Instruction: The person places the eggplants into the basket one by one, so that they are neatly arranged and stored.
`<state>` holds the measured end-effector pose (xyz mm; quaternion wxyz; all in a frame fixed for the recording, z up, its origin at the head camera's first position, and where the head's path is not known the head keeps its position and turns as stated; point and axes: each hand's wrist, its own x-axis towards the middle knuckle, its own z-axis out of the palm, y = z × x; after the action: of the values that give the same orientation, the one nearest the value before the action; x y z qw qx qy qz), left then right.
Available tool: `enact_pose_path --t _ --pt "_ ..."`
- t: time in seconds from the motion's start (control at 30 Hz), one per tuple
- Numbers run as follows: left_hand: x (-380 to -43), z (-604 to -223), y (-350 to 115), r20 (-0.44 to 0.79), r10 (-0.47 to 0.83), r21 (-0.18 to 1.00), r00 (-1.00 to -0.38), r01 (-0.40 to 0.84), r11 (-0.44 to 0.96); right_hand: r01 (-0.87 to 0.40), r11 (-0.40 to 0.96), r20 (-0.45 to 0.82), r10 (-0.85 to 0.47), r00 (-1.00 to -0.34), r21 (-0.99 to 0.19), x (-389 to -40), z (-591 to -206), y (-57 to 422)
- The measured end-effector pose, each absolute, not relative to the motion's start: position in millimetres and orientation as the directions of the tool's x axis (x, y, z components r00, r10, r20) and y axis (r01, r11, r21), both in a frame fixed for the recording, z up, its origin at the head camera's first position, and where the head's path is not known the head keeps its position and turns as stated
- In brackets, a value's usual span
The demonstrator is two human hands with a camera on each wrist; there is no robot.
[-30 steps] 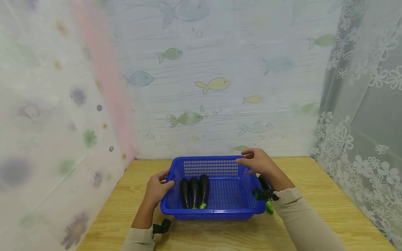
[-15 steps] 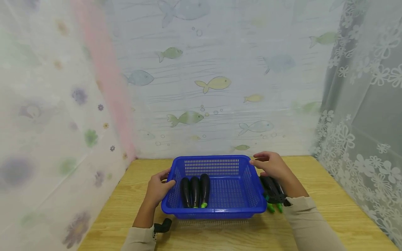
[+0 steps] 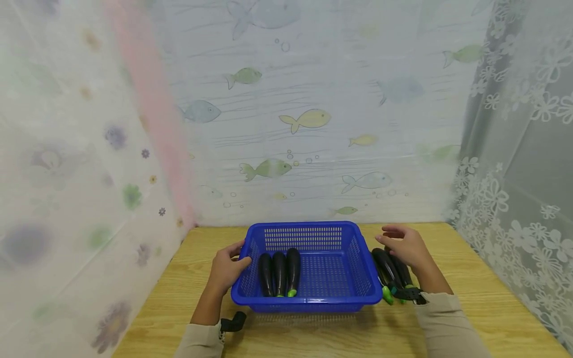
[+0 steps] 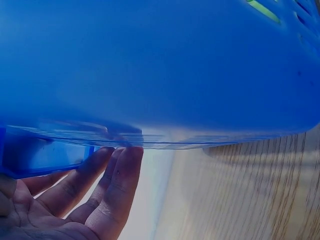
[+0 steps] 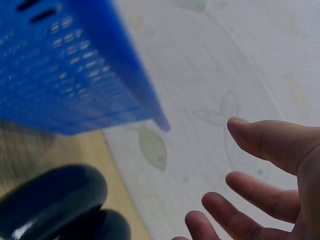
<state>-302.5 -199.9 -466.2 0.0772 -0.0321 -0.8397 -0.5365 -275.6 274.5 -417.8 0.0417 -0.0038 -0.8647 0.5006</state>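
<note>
A blue plastic basket (image 3: 309,300) stands on the table with three dark eggplants (image 3: 279,273) side by side in its left half. My left hand (image 3: 227,268) grips the basket's left rim, thumb over the edge and fingers along the outer wall (image 4: 115,185). To the right of the basket, my right hand (image 3: 405,246) hovers with nothing in it, fingers apart and loosely bent in the right wrist view. Below it, more eggplants (image 3: 386,263) lie on the table against the basket's right side, partly hidden by the hand and wrist strap.
The wooden table (image 3: 295,338) reaches a fish-patterned curtain (image 3: 313,164) at the back. Flowered sheeting (image 3: 134,248) hangs along the left side, and lacy sheeting (image 3: 515,238) along the right. Black camera mounts (image 3: 233,322) sit on both wrists.
My right hand has moved right, from above the basket's right rim to over the eggplants outside, uncovering more of them. The left hand keeps its hold and the basket stays put.
</note>
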Motion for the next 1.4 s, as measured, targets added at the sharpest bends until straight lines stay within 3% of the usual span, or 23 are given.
enact_pose_path --t 0.57,1.4 --pt "-303.5 -468.4 -201.0 0.177 -0.032 0.892 -0.984 0.146 0.427 0.061 0.569 0.06 0.192 -0.98 -0.82 -274.7 -463.7 313.3" --pt "-305.7 -469.2 -200.9 0.184 -0.03 0.893 -0.982 0.154 0.423 0.121 0.636 0.012 0.2 -0.98 -0.762 -277.0 -487.1 323.6"
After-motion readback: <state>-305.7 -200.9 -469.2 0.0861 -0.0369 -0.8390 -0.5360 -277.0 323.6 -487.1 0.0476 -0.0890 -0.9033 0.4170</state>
